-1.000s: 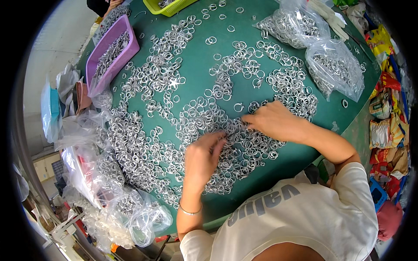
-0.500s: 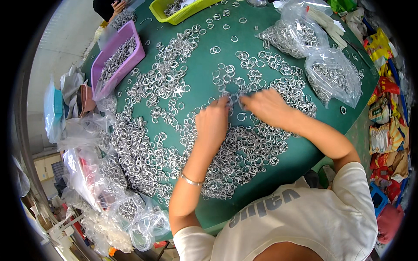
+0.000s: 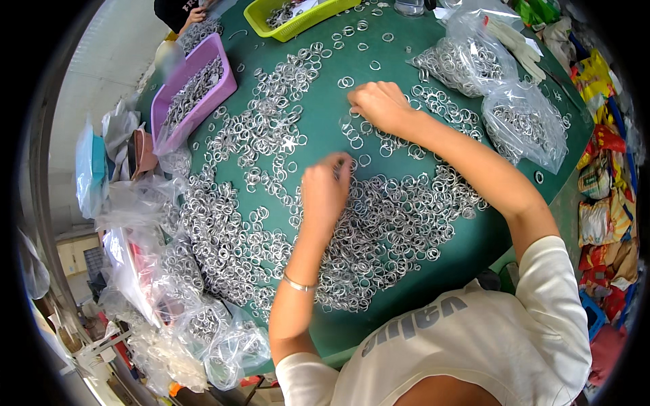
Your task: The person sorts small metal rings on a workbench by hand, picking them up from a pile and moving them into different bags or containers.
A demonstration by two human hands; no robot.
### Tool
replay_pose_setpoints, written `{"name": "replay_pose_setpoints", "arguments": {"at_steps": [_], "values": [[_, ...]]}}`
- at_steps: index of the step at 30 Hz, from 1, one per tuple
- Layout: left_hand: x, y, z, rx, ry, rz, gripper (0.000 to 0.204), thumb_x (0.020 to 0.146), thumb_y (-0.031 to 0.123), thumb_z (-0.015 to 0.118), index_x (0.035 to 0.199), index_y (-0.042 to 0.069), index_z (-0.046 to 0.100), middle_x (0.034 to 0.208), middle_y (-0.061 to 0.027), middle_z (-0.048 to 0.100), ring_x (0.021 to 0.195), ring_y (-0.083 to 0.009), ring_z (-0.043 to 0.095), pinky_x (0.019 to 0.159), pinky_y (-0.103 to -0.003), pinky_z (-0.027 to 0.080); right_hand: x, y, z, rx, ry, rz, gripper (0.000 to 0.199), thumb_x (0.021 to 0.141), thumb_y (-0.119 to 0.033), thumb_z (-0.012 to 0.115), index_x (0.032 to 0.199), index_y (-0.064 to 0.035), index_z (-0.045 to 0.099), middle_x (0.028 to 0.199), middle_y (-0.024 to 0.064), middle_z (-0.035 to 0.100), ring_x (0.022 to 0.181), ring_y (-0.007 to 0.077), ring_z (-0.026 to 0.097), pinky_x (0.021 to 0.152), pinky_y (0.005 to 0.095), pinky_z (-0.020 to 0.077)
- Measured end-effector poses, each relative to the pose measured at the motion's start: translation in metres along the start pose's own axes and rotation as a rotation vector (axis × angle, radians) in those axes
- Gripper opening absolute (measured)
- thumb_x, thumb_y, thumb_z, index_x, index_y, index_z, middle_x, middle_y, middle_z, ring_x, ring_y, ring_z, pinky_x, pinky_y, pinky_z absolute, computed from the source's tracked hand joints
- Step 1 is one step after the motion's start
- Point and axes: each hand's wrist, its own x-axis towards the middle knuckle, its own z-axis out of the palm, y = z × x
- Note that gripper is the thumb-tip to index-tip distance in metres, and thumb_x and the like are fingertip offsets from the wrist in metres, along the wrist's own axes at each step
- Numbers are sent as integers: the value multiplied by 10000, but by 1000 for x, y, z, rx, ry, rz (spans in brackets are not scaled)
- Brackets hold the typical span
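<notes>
Many silver metal rings lie loose over the green table. My left hand (image 3: 323,189) is above the far edge of the large near heap of rings (image 3: 379,230), its thumb and fingers curled together and a little blurred. Whatever sits between those fingertips is too small to make out. Farther away, my right hand (image 3: 380,105) reaches palm down with bent, closed fingers, beside a small group of rings (image 3: 353,128). Its fingertips are partly hidden, so anything they hold does not show. A single ring (image 3: 364,160) lies just right of my left fingertips.
A purple basket (image 3: 227,84) of metal parts stands far left, a yellow-green basket (image 3: 298,27) at the back. Clear bags of rings (image 3: 525,125) rest at the right beside a glove (image 3: 518,47). More plastic bags crowd the left edge. Another person's hand (image 3: 195,18) shows at far left.
My right hand has moved away from my left hand, farther across the table. My left hand stays near the heap's far edge. The whole view has shifted slightly.
</notes>
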Motion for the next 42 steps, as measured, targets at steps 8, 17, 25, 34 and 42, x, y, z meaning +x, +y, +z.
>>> {"name": "replay_pose_setpoints", "arguments": {"at_steps": [8, 17, 25, 34, 42], "values": [[53, -23, 24, 83, 185, -79, 128, 721, 132, 729, 781, 21, 705, 721, -163, 652, 614, -297, 625, 594, -355, 482, -25, 28, -39, 1822, -264, 414, 164, 828, -111, 556, 957, -10, 567, 813, 102, 588, 591, 125, 510, 442, 242, 410], [46, -37, 16, 4, 174, -90, 115, 735, 103, 702, 810, 15, 707, 731, -138, 656, 570, -237, 598, 570, -337, 466, -11, 11, 3, 735, -26, 151, 224, 798, -222, 678, 918, -34, 667, 599, 47, 592, 561, 161, 555, 508, 312, 435], [29, -44, -13, 89, 159, -213, 112, 738, 74, 672, 816, -2, 698, 743, -129, 671, 584, -202, 602, 572, -325, 459, 6, -51, 0, 139, -328, 137, 273, 723, -237, 726, 852, -13, 639, 890, 179, 652, 840, 358, 639, 709, 437, 521], [7, -38, -16, 273, -6, 33, 48, 737, 96, 688, 769, 61, 683, 745, -108, 599, 642, -318, 599, 581, -401, 467, 5, -39, -3, 165, -407, 153, 272, 739, -273, 707, 861, -44, 627, 893, 174, 632, 902, 329, 609, 742, 435, 481], [7, -32, -23, -96, 6, -79, 119, 745, 66, 699, 841, -4, 692, 778, -124, 668, 670, -203, 619, 652, -291, 474, 1, -8, -36, 846, -378, 190, 171, 827, -203, 647, 858, -36, 663, 537, 1, 502, 486, 81, 467, 439, 256, 335]]}}
